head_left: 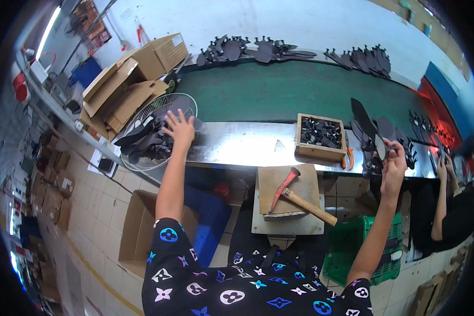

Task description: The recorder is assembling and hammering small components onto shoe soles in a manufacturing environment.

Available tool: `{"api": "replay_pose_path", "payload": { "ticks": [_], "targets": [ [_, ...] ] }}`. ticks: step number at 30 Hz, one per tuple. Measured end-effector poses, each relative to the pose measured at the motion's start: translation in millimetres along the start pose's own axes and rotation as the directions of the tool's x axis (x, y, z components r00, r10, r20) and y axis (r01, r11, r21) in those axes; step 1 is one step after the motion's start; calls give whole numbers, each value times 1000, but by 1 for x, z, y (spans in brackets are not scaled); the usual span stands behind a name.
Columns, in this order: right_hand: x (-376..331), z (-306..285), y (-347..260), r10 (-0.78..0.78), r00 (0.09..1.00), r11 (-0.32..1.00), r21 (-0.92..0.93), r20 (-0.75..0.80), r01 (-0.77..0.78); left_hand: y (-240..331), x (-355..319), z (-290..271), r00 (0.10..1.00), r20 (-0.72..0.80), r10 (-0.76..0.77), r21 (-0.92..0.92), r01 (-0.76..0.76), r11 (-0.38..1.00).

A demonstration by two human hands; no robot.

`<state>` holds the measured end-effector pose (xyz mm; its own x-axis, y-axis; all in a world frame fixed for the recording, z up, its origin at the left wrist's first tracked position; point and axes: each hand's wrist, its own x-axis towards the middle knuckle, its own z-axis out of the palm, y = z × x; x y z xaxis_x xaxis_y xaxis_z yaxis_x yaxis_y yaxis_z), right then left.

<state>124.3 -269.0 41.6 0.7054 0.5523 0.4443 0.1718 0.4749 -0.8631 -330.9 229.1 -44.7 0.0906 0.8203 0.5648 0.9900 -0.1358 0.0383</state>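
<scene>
My left hand (180, 130) is spread open over a white wire basket (190, 99) heaped with dark shoe-sole pieces (151, 141). Its fingers are apart, at the basket's right side; whether they touch the pieces I cannot tell. My right hand (393, 171) is closed on a long dark sole piece (364, 117), raised with its tip pointing up and left. More such pieces (384, 128) lie on the bench around that hand. In front of me, a hammer (306, 204) with a red head and wooden handle rests on a tan square pad (266, 184).
A wooden box (322, 157) of small black parts stands on the metal bench edge, with orange-handled pliers (348, 158) beside it. Behind runs a green belt (279, 89) lined with sole pieces. A green crate (347, 258) is low right. A co-worker's hands (443, 166) are at far right.
</scene>
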Motion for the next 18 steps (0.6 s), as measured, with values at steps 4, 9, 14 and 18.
{"api": "replay_pose_path", "payload": {
  "ticks": [4,9,14,18],
  "targets": [
    [-11,11,-17,-88,996,996,6,23,88,29,-59,-22,953,-212,217,198,-176,964],
    [-9,28,-25,-60,994,998,12,87,59,25,-77,-59,996,-61,72,-9,-72,997],
    [-18,41,-19,-75,994,996,49,84,71,47,-67,-62,959,71,-274,50,271,961],
    [-30,40,-21,-71,994,996,68,88,65,36,-55,-63,902,251,-352,-6,365,931]
  ]
}}
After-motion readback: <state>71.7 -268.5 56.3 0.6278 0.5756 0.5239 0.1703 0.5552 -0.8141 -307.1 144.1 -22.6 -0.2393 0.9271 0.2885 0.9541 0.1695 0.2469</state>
